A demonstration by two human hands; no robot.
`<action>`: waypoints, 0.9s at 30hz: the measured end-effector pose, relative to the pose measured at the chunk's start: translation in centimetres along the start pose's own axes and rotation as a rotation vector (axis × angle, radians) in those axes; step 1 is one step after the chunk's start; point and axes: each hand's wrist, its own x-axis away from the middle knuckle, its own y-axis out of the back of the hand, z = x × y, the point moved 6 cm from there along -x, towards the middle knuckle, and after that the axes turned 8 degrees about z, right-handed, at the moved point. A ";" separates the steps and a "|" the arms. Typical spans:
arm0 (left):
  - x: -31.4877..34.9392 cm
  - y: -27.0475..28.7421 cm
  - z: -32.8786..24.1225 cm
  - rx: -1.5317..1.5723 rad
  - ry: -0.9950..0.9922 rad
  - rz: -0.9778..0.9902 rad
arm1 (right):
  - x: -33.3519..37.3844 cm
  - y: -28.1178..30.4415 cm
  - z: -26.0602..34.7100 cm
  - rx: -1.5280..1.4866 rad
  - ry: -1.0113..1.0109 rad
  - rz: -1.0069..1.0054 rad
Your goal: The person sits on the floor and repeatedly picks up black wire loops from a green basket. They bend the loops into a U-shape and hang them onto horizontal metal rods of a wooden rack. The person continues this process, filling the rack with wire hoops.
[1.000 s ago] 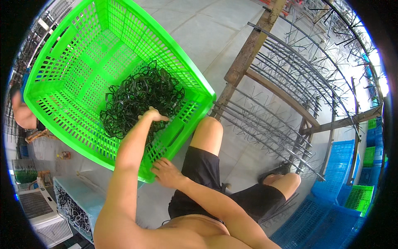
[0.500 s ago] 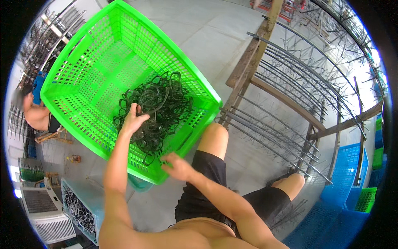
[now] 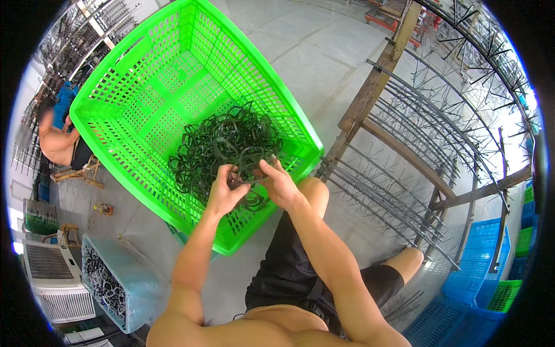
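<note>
A large green perforated plastic basket (image 3: 283, 95) stands tilted in front of me. In its near corner lies a tangled heap of glossy dark frame-like loops (image 3: 202, 147). Over the heap's near side, my left hand (image 3: 222, 194) is closed with thumb and fingers curled on some of these dark loops. Close by on its right, my right hand (image 3: 280, 186) is closed on the same small cluster of loops, held between the two hands. The exact shape of the held pieces blurs into the heap behind.
A wooden rack with thin metal rods (image 3: 399, 144) stands at right, near my knee. Blue crates (image 3: 462, 312) are at lower right. At lower left are a translucent bin (image 3: 136, 295) of dark loops and a white slatted unit (image 3: 63, 303). Another person (image 3: 58, 141) sits at far left.
My right hand has moved from the basket's near rim up and inward to meet my left hand. The left hand has shifted right and nearer. The view has shifted slightly.
</note>
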 end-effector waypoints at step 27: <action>1.7 -0.8 0.6 -0.816 -0.243 -0.391 | 1.4 0.8 1.0 -0.315 0.248 -0.210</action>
